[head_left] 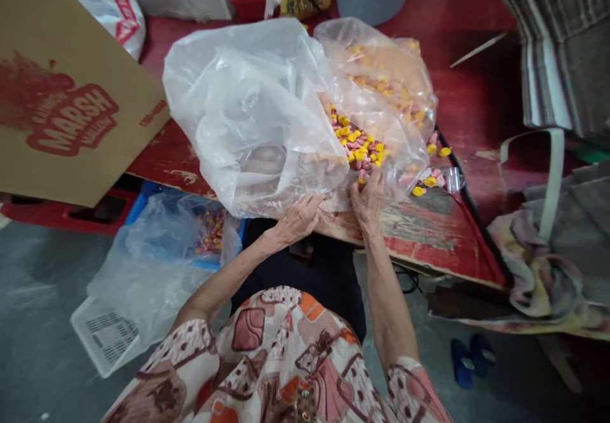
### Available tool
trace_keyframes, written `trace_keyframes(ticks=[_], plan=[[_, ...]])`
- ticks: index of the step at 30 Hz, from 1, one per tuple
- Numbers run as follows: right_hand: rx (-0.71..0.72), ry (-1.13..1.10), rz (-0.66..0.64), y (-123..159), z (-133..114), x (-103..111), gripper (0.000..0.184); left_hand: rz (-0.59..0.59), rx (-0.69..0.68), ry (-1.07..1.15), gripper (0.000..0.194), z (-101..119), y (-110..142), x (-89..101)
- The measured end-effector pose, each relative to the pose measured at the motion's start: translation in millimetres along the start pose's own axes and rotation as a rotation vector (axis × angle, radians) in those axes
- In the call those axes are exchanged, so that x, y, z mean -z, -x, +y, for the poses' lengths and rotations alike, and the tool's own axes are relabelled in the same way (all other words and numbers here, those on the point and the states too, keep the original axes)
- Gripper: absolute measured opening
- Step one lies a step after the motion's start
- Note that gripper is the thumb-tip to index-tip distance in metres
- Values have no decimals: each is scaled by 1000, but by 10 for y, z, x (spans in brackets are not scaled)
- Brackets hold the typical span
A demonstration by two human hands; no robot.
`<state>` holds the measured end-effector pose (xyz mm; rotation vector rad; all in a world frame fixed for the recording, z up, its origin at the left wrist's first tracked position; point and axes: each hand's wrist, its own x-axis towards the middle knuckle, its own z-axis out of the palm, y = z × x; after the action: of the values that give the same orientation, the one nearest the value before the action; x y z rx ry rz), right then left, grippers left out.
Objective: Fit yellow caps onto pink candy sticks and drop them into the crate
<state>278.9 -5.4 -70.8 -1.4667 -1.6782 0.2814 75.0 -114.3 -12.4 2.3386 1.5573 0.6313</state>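
A large clear plastic bag (pixel 248 112) lies crumpled along the front of the red table. My left hand (pixel 300 218) rests at its near edge, fingers closed together; what they hold, if anything, is too small to make out. Just right of it, my right hand (pixel 370 201) has thumb and forefinger apart beside the loose pile of small pink pieces with yellow ends (pixel 359 147). One such piece lies close to its fingertips. The pile spills from the mouth of a second clear bag (pixel 391 73), which holds many more of them.
A cardboard box (pixel 81 86) stands at left. Below the table, a blue crate (pixel 138 204) holds a bag of similar pieces, near a white basket (pixel 102 340). Stray pieces (pixel 431 181) and a red-handled tool (pixel 469 216) lie at right. Folded cloth (pixel 548 48) is stacked beyond.
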Motion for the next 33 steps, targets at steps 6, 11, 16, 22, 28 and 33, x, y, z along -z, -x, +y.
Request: trace_keyframes(ticks=[6,11,16,22,28,33], plan=[[-26,-15,-13,61,11,23,38,87,19,-37,44,78,61,-99],[-59,-94,51,243,-174,88,42,47,8,85,53,21,73,-103],[-30,-171,26,684,-501,-12,37,174,88,33,42,-19,100,-67],[36,-225,-141,820,-651,-63,31,78,22,54,44,-103,139,-78],[8,-244,-122,839,-651,-49,27,212,128,59,25,-108,324,-31],[78,-230,-90,870,-751,-94,27,344,130,57,21,-193,515,91]])
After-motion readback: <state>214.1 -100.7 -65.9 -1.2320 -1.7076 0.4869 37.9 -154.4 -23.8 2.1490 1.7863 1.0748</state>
